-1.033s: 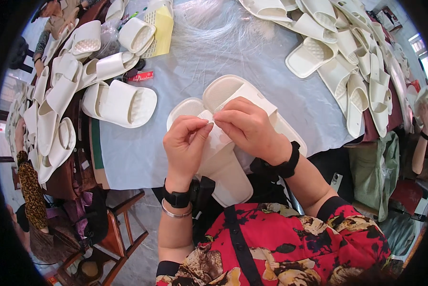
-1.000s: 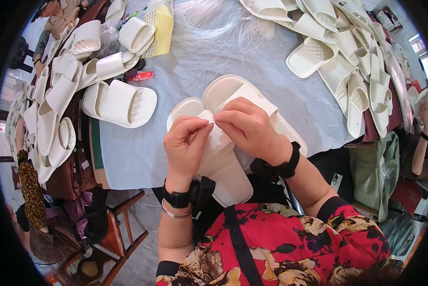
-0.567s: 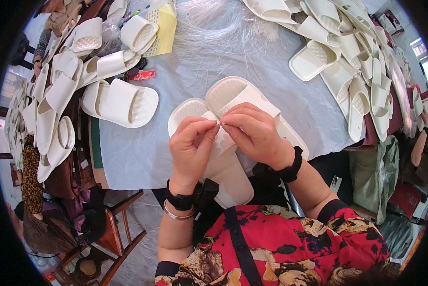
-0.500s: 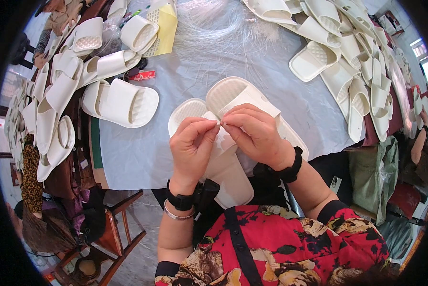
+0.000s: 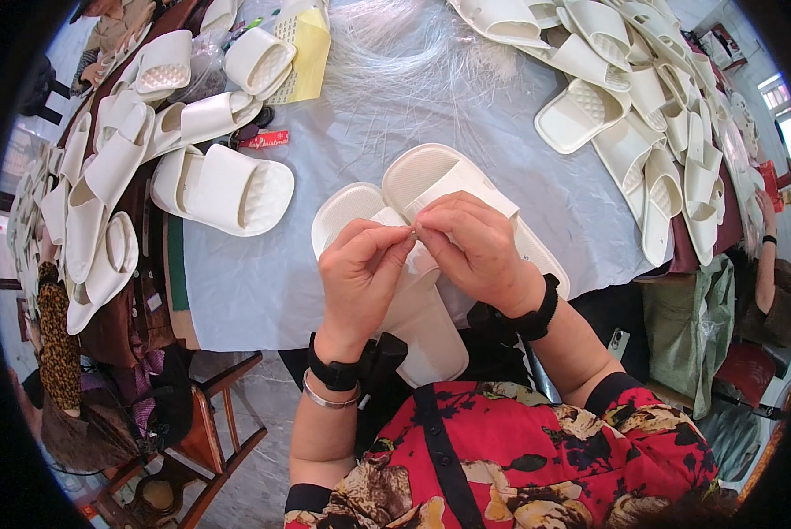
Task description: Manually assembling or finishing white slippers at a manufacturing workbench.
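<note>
White slippers (image 5: 423, 322), one pair, lie at the near edge of the table (image 5: 245, 286), presumably light, pliable foam, best held by the sole rim; left hand (image 5: 360, 271) and right hand (image 5: 476, 254), above the table, pinch thumb to forefinger, contents too small to tell.

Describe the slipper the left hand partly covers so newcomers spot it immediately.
From the pale blue cloth, go to its near edge, where the left hand hides part of a white slipper. Its lower end points toward the red flowered shirt, whereas the neighbouring slipper slants rightward beneath the right hand.
</note>
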`<move>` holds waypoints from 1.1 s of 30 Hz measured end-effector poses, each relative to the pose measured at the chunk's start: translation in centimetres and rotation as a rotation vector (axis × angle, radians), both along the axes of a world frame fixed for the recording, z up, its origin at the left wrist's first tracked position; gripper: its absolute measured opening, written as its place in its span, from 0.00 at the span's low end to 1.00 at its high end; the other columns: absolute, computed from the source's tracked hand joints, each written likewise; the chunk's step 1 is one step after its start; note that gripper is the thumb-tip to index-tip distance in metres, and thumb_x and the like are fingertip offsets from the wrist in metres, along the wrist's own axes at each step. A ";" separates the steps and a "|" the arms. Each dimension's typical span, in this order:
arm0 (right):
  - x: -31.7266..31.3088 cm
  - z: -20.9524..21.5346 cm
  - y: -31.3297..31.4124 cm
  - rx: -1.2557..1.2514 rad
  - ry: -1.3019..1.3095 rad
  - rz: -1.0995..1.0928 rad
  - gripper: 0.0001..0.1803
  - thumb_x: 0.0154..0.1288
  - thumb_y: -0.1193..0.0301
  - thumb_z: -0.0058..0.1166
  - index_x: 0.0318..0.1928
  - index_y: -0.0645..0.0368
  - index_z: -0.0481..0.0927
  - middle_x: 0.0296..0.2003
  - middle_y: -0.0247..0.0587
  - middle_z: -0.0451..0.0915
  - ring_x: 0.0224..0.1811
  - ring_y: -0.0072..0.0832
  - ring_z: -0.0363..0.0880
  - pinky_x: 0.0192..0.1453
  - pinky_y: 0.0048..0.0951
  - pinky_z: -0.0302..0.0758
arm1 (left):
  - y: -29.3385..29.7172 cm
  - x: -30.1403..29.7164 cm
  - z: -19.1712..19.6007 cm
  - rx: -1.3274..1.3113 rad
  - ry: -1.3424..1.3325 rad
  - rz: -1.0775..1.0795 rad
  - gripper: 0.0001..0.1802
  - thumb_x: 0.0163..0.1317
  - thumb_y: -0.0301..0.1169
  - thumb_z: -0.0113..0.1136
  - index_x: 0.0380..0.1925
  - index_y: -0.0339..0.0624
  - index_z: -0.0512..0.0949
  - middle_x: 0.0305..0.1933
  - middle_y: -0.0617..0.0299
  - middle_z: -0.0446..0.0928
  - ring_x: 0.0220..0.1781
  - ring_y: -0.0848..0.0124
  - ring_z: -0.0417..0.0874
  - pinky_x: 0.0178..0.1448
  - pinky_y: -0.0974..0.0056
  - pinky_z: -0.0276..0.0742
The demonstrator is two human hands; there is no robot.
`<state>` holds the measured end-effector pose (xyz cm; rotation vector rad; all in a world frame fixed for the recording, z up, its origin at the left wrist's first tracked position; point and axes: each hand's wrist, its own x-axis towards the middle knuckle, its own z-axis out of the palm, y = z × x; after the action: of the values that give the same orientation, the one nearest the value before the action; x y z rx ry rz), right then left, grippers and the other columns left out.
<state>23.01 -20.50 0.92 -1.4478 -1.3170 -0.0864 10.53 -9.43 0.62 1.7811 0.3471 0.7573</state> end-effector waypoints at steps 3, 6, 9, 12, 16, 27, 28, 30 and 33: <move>0.0 0.1 0.1 0.002 -0.035 -0.036 0.07 0.53 0.81 0.59 0.34 0.65 0.78 0.29 0.46 0.79 0.34 0.40 0.80 0.37 0.34 0.77 | 0.1 0.0 -0.1 0.039 0.015 0.014 0.05 0.54 0.20 0.65 0.32 0.35 0.82 0.29 0.59 0.78 0.29 0.73 0.78 0.33 0.70 0.73; 0.0 0.0 0.1 -0.013 -0.043 -0.052 0.07 0.53 0.81 0.59 0.34 0.64 0.78 0.28 0.45 0.79 0.34 0.39 0.80 0.37 0.34 0.77 | 0.2 0.1 -0.1 0.069 0.037 0.023 0.05 0.53 0.21 0.66 0.31 0.36 0.83 0.27 0.59 0.78 0.28 0.72 0.78 0.32 0.69 0.71; 0.1 -0.2 0.1 -0.021 -0.056 -0.050 0.07 0.52 0.81 0.59 0.34 0.63 0.78 0.29 0.44 0.79 0.34 0.39 0.80 0.37 0.34 0.77 | 0.2 0.1 -0.2 0.062 0.051 0.028 0.05 0.53 0.22 0.66 0.31 0.36 0.83 0.26 0.59 0.78 0.27 0.71 0.77 0.32 0.69 0.71; 0.0 -0.2 0.0 -0.037 -0.097 -0.046 0.08 0.51 0.80 0.60 0.34 0.63 0.78 0.29 0.43 0.79 0.35 0.39 0.80 0.37 0.34 0.78 | 0.2 0.1 0.0 0.050 0.059 0.031 0.04 0.53 0.22 0.66 0.30 0.36 0.83 0.26 0.59 0.78 0.27 0.72 0.77 0.31 0.69 0.71; 0.1 -0.3 0.0 -0.052 -0.131 -0.056 0.08 0.50 0.80 0.60 0.34 0.63 0.79 0.30 0.43 0.80 0.37 0.39 0.81 0.38 0.33 0.79 | 0.2 0.0 -0.1 0.039 0.067 0.027 0.04 0.53 0.21 0.66 0.30 0.37 0.83 0.25 0.59 0.78 0.26 0.72 0.77 0.30 0.69 0.70; 0.0 -0.4 0.1 -0.067 -0.211 -0.088 0.10 0.48 0.80 0.61 0.34 0.62 0.79 0.30 0.42 0.80 0.36 0.38 0.81 0.37 0.32 0.79 | 0.3 0.0 -0.2 0.038 0.060 0.039 0.04 0.53 0.22 0.65 0.30 0.37 0.83 0.24 0.60 0.78 0.24 0.74 0.75 0.28 0.70 0.68; 0.0 -0.5 0.0 -0.070 -0.221 -0.092 0.10 0.48 0.80 0.61 0.34 0.62 0.79 0.30 0.41 0.80 0.36 0.37 0.81 0.37 0.32 0.79 | 0.2 0.0 -0.1 0.025 0.081 0.041 0.04 0.53 0.22 0.65 0.30 0.37 0.83 0.25 0.60 0.78 0.24 0.74 0.75 0.29 0.70 0.68; 0.0 -0.5 0.0 -0.074 -0.231 -0.097 0.10 0.47 0.80 0.61 0.34 0.62 0.79 0.30 0.41 0.79 0.36 0.37 0.81 0.37 0.32 0.79 | 0.2 -0.1 0.1 0.020 0.101 0.036 0.04 0.53 0.22 0.65 0.30 0.37 0.83 0.25 0.60 0.78 0.25 0.74 0.75 0.29 0.70 0.69; -0.1 -0.6 0.2 -0.068 -0.236 -0.110 0.10 0.47 0.81 0.60 0.34 0.61 0.79 0.30 0.41 0.79 0.36 0.37 0.81 0.36 0.32 0.79 | 0.3 -0.1 -0.1 0.025 0.101 0.031 0.04 0.53 0.22 0.65 0.30 0.37 0.83 0.25 0.60 0.78 0.25 0.74 0.76 0.29 0.70 0.69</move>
<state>22.94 -20.33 0.35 -1.6053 -1.4405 -0.2951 10.44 -9.15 0.53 1.8449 0.4350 0.6980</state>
